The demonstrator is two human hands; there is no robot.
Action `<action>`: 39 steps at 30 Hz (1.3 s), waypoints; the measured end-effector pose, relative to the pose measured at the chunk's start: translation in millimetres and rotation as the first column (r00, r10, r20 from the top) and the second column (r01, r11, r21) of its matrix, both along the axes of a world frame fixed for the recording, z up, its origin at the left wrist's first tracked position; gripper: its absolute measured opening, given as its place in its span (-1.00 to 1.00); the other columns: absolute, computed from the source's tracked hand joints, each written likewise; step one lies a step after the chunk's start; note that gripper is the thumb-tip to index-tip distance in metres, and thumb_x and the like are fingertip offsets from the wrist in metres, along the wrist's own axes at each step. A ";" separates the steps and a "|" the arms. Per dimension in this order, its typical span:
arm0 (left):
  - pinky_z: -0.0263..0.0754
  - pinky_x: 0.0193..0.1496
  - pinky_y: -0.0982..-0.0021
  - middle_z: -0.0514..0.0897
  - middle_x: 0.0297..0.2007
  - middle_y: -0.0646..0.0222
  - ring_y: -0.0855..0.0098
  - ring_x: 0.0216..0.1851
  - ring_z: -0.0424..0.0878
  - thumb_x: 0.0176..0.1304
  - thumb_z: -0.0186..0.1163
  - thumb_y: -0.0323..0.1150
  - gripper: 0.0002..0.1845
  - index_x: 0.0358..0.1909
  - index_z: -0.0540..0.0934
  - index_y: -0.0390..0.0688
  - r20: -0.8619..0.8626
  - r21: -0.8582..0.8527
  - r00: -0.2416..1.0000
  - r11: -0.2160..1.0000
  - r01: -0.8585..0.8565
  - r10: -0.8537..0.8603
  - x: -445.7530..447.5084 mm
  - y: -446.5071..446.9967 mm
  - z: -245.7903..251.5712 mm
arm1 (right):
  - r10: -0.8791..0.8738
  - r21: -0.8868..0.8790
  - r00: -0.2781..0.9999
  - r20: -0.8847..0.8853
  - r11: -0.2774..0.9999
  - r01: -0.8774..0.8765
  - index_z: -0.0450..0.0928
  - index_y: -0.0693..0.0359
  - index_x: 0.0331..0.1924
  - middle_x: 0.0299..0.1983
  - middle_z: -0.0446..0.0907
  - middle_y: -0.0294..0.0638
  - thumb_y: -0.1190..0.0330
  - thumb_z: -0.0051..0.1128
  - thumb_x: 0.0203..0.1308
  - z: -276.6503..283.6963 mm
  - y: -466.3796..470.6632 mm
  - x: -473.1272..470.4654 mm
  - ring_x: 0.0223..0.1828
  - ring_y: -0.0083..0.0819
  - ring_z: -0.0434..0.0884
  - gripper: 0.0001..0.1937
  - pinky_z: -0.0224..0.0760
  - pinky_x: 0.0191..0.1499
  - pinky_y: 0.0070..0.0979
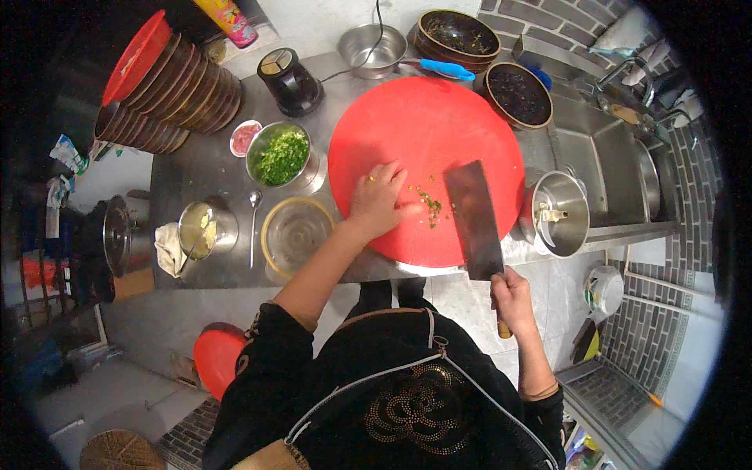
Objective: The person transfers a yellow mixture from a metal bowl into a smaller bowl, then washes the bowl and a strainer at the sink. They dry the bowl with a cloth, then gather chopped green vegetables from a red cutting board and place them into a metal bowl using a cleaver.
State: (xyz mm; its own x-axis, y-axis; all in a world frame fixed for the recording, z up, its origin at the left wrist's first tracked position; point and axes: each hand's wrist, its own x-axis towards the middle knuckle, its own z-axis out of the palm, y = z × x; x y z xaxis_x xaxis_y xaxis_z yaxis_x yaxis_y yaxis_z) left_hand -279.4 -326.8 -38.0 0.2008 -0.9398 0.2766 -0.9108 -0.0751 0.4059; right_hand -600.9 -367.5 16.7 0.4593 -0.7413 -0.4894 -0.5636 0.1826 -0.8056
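Observation:
A round red cutting board (pixel 411 129) lies before me on the steel counter. My right hand (pixel 515 299) grips the wooden handle of a wide cleaver (pixel 474 217), whose blade lies over the board's right part. Bits of chopped green onion (pixel 432 205) are scattered between the blade and my left hand (pixel 382 200). That hand rests on the board, fingers somewhat bent and a ring on one; nothing shows in it. Left of the board, a steel container holds a heap of chopped green onion (pixel 285 157). A clear bowl with a yellowish rim (pixel 268 238) stands near my left forearm.
A steel pot (pixel 581 235) stands right of the board, beside the sink (pixel 587 158). Brown bowls (pixel 518 97), a blue-handled tool (pixel 446 69) and a steel bowl (pixel 376 56) are behind it. Left are a black appliance (pixel 294 88), a spoon (pixel 253 229) and stacked bowls (pixel 182 88).

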 end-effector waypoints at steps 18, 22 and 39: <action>0.12 0.23 -0.08 0.21 0.34 0.11 0.07 0.27 0.22 0.13 0.20 -0.02 -0.33 0.22 0.39 -0.21 0.160 0.117 0.950 0.950 -0.289 0.269 9.7 51.8 -5.4 | -0.417 0.531 0.847 0.331 0.824 0.198 0.39 0.17 -0.35 -0.68 0.40 -0.28 0.38 -0.09 0.25 -73.7 27.9 -8.4 -0.77 -0.51 0.37 -0.92 0.27 -0.68 -0.57; 0.01 0.30 -0.12 0.06 0.40 0.05 0.05 0.37 0.07 0.11 0.17 0.12 -0.09 0.31 0.19 -0.37 0.157 0.262 0.976 0.947 -0.186 0.148 11.6 65.6 -9.0 | -0.479 0.528 0.808 0.344 0.810 0.255 0.37 0.18 -0.38 -0.68 0.41 -0.26 0.39 -0.09 0.25 -77.4 51.1 19.2 -0.78 -0.50 0.38 -0.91 0.27 -0.69 -0.58; -0.41 0.41 -0.16 -0.14 0.45 0.02 0.04 0.48 -0.30 0.14 -0.01 0.32 0.08 0.40 -0.07 -0.38 -0.020 0.235 0.999 0.972 -0.029 0.035 20.6 42.0 6.6 | -0.461 0.554 0.782 0.420 0.813 0.181 0.36 0.17 -0.37 -0.68 0.40 -0.30 0.38 -0.07 0.25 -51.2 105.9 131.7 -0.75 -0.52 0.38 -0.91 0.28 -0.68 -0.58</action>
